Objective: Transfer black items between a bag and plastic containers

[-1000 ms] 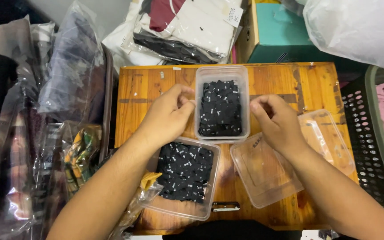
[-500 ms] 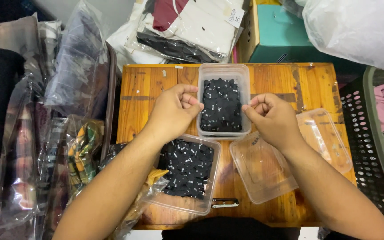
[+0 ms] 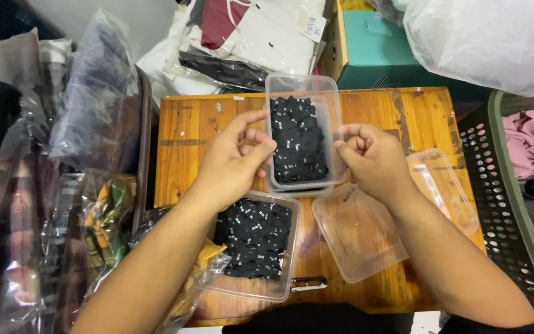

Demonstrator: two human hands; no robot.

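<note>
We look down at a small wooden surface (image 3: 415, 117). Compared with a second ago, our two hands have drawn closer to the clear tub of black pieces (image 3: 299, 137) that stands at the middle of the far edge. The left hand (image 3: 233, 162), which lay flatter against the tub's left wall earlier, now has its fingers (image 3: 256, 137) curled, thumb tip pressed toward them, at that wall. The right hand (image 3: 375, 162) has closed into a loose fist, fingers (image 3: 358, 137) bent in toward the palm at the tub's right wall; we cannot tell whether either hand pinches a piece. The tub itself has stayed in place.

Toward the near left corner stands a second tub of black pieces (image 3: 256, 242), partly under the left forearm. An empty clear lid (image 3: 356, 232) lies near the near edge, under the right wrist, and another clear lid (image 3: 443, 188) rests at the right edge. A small metal clip (image 3: 309, 284) lies at the near edge.

Around the surface: bagged clothing (image 3: 94, 117) stacked on the left, folded garments in plastic (image 3: 248, 37) beyond the far edge, a teal box (image 3: 381, 52), a large white plastic bag (image 3: 495, 40), and a dark perforated basket (image 3: 502, 198) on the right.
</note>
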